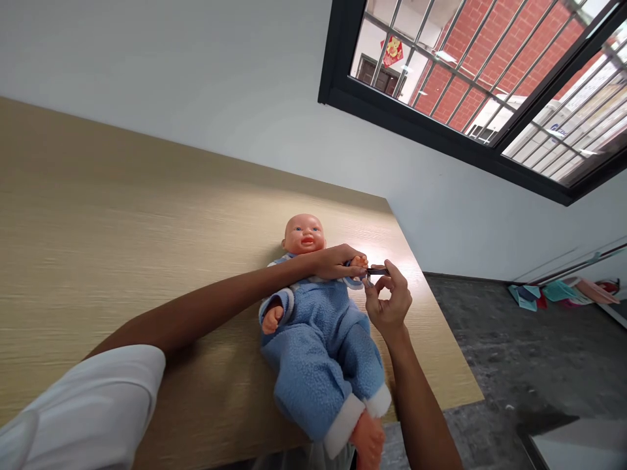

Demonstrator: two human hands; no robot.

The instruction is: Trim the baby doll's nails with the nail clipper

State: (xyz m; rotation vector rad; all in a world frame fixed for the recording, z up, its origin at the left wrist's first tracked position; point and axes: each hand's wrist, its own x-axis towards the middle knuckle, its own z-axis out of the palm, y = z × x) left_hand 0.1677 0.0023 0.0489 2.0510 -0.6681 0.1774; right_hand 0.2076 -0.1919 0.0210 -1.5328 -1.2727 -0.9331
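Note:
A baby doll (318, 333) in a fluffy blue suit lies on its back on the wooden table (122, 215), head toward the wall. My left hand (337, 261) reaches across the doll's chest and is closed around the doll's small hand (360, 261). My right hand (389, 297) pinches a small dark metal tool (377, 271), likely a nail clipper, with its tip right at the doll's fingers. The doll's other arm lies bent at its side, and its bare foot (369, 440) hangs over the table's near edge.
The table's right edge drops to a dark grey floor (509, 352). Coloured papers and items (558, 294) lie on the floor by the white wall. A barred window (484, 78) is above right.

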